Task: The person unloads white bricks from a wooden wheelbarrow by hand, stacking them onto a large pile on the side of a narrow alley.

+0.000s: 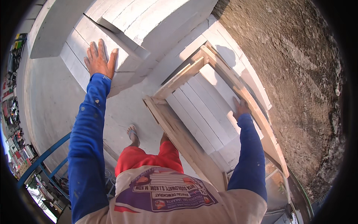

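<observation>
My left hand [100,61] lies flat with fingers spread on top of a stack of white blocks [77,64], which look like lightweight concrete. To the right, a wooden-framed crate [179,143] holds a row of long white blocks [194,108] set side by side. On the block nearest the crate's right side rests my right hand [242,108], its fingers apart and partly in shadow. Neither hand has anything lifted.
More white blocks [149,18] are piled at the far side. A rough brown wall [294,74] runs along the right. At the left stands a blue metal railing [44,156], with a street beyond it. My sandalled foot [132,131] is on the pale floor [123,112].
</observation>
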A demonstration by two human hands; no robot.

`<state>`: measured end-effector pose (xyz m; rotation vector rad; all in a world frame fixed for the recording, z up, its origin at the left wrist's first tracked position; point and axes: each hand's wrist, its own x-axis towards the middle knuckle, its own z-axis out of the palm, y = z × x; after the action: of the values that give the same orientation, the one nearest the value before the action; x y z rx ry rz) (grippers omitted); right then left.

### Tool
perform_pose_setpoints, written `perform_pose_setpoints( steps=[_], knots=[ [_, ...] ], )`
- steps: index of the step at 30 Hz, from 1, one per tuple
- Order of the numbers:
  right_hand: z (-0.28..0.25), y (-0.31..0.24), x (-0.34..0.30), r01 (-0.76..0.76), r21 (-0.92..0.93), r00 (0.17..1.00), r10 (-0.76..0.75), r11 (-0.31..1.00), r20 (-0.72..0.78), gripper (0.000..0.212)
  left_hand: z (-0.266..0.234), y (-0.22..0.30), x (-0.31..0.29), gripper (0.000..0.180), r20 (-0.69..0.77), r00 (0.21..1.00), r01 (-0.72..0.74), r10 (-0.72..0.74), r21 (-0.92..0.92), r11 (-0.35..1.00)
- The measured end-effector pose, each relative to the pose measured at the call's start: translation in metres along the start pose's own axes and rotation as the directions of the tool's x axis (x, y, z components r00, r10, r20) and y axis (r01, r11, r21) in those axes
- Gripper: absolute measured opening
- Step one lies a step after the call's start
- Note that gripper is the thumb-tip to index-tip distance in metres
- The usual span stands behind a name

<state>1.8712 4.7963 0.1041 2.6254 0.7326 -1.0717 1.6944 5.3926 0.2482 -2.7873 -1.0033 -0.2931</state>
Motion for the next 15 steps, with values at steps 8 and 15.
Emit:
perform_pose_setpoints(
  steps=[8,15],
  knots=[
    [0.016,0.008,-0.006,-0.077,-0.02,0.996,0.076,0.997,-0.052,0.102,0.0,0.002,0.001,0.078,0.026,1.0,0.01,-0.01,0.005,1.0],
    [0.013,0.014,0.002,-0.014,0.1,0.987,0.03,0.995,-0.158,0.094,0.005,-0.002,0.003,0.08,0.028,1.0,0.01,-0.011,0.033,0.999]
  ],
)
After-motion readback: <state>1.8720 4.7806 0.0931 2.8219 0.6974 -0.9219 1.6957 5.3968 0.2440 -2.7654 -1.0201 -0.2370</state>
